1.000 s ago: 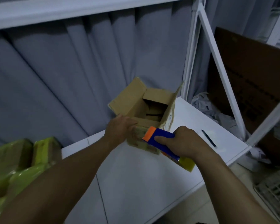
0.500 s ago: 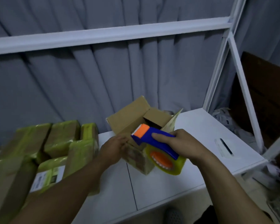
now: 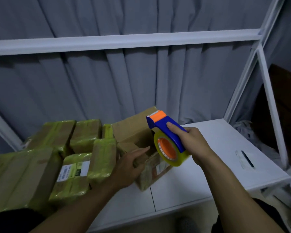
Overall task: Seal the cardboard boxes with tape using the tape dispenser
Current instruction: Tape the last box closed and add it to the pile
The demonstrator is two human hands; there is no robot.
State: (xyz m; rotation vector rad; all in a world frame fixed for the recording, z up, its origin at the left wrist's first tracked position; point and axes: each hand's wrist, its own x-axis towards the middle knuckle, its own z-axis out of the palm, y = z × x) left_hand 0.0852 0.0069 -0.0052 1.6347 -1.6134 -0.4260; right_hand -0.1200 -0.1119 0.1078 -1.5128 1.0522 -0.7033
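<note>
The dim light swallows a good deal here. The open brown cardboard box (image 3: 131,132) sits on the white bench (image 3: 217,148), but its inside is hidden. The round roll of yellowish clear tape (image 3: 180,160) covers its right-hand corner and the left hand (image 3: 129,165) covers the near flap. That hand's fingers (image 3: 144,149) lie stretched out and released, resting flat on the flap; the thumb is out of sight.

The right hand (image 3: 193,143) hangs at about two o'clock from the left one. Its fingers are grasping the blue plastic tape dispenser with the orange nose (image 3: 159,126), thumb laid along the top of the handle. The dispenser is held up above the box; whether the roll touches the cardboard I cannot tell.

A pale label (image 3: 160,169) on the box's near side is half hidden behind the roll, and its print is a blur. At nine o'clock from the box stands a heap of sealed cardboard parcels wrapped in yellow-green tape (image 3: 84,137), cut off at the left edge. One carries a white shipping label (image 3: 74,170) whose dark print is too small to read.

At three o'clock, well apart, a thin black stick in a clear sleeve (image 3: 246,158) lies on the bench; I cannot tell what it is. Behind hangs a grey pleated curtain (image 3: 107,81), crossed by a white metal frame bar (image 3: 124,42).
</note>
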